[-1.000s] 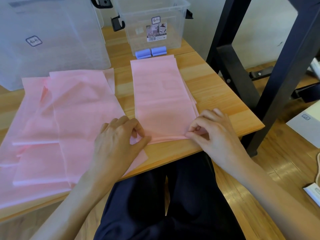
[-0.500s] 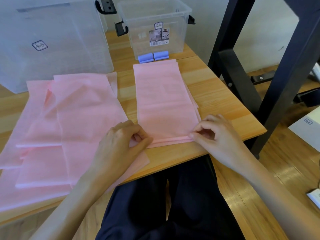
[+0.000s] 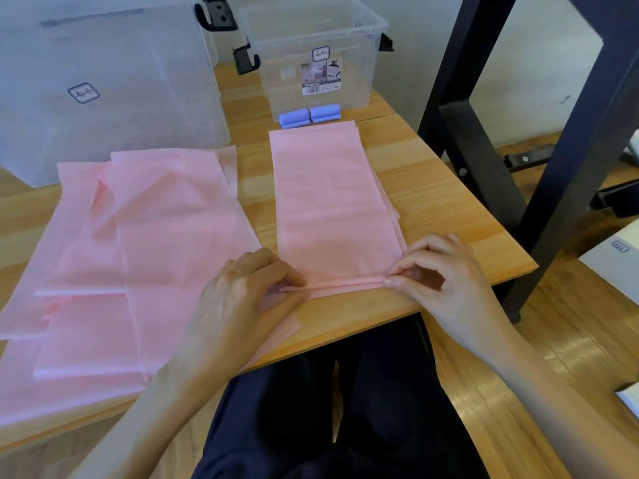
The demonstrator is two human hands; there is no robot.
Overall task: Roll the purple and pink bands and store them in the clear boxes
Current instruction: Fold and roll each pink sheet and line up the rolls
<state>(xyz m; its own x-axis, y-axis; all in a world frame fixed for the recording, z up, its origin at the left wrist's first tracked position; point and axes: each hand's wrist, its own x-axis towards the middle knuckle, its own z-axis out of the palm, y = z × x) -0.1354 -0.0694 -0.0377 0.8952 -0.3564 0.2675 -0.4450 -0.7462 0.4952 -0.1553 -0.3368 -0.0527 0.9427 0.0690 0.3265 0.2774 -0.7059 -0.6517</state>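
A long pink band (image 3: 332, 209) lies flat on the wooden table (image 3: 446, 216), running away from me. Its near end is turned over into a thin first roll. My left hand (image 3: 249, 295) pinches the left end of that roll, and my right hand (image 3: 439, 271) pinches the right end. A loose pile of more pink bands (image 3: 138, 257) is spread to the left. Two rolled purple bands (image 3: 309, 116) sit side by side against a small clear box (image 3: 318, 57). A large clear box (image 3: 103, 84) stands at the back left.
A black metal frame (image 3: 484, 160) rises just right of the table. A white box (image 3: 619, 261) sits on the wood floor at the far right. My dark-trousered legs (image 3: 328, 409) are under the table's front edge.
The near edge of the pink band has been folded over into a narrow roll. Both hands stay at its two ends, and the view has shifted slightly.
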